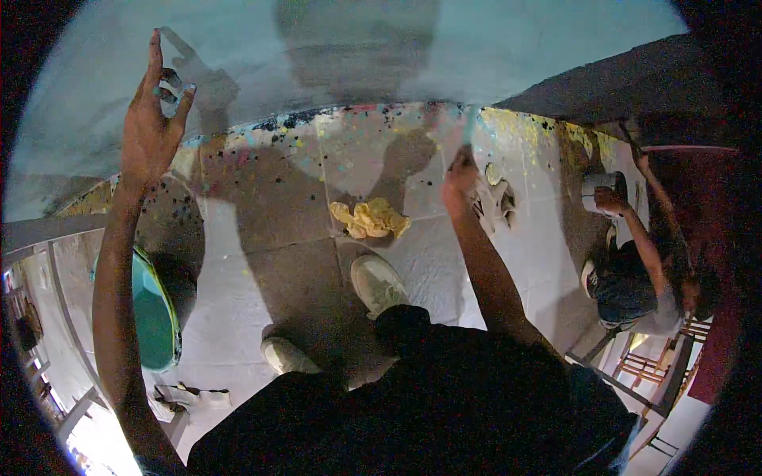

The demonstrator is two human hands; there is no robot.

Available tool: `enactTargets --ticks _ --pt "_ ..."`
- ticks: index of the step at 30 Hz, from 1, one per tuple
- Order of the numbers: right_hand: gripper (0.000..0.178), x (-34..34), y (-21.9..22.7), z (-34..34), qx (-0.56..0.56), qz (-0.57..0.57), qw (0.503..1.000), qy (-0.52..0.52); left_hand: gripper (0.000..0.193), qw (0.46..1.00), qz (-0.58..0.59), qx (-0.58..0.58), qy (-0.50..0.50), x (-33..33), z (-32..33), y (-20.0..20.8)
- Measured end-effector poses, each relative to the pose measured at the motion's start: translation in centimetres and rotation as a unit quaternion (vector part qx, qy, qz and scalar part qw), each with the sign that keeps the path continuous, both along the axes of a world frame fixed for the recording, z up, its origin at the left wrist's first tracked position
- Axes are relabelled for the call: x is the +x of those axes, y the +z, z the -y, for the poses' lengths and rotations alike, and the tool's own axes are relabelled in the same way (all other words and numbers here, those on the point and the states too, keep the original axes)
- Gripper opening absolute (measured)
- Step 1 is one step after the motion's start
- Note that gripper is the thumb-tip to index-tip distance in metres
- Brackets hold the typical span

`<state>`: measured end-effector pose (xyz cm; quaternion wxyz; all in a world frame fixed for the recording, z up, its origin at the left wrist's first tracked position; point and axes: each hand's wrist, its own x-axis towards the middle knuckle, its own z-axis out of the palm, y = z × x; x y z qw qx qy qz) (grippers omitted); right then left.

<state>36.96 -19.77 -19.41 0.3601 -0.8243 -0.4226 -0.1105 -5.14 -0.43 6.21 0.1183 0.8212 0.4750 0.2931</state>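
Observation:
My left hand (pixel 155 123) is raised in front of the teal painted wall (pixel 246 55). Its index finger points up, the thumb stands apart, and teal paint marks the fingertips; nothing shows in it. Lower down and to the right, my right hand (pixel 460 186) is closed around what looks like a paintbrush (pixel 468 131). The brush is blurred, with a teal tip close to the wall's paint-spattered bottom edge. A large tub (pixel 155 317) of teal-green paint stands on the floor beside my left forearm.
Crumpled yellow paper or cloth (pixel 373 218) lies on the spattered floor, ahead of my shoes (pixel 377 282). A whitish crumpled item (pixel 496 202) is beside my right hand. At right, another person crouches, holding a light bucket (pixel 603 193). Wooden furniture (pixel 647 373) stands behind them.

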Motion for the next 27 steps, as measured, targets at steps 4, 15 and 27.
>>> enactTargets --ticks 4,15,27 --pt "0.030 2.7 -0.3 -0.2 0.059 -0.289 0.955 -0.006 0.075 1.000 0.000 0.019 -0.007 0.1 -1.1 -0.4" --pt "0.016 -22.1 -0.8 -5.1 0.064 -0.256 0.923 0.280 0.077 0.999 -0.016 0.017 0.023 0.3 -1.8 -0.8" --pt "0.024 -4.6 -4.1 -2.1 0.149 -0.333 0.931 0.034 0.073 0.998 -0.021 0.060 -0.003 -0.7 -1.6 -1.0"
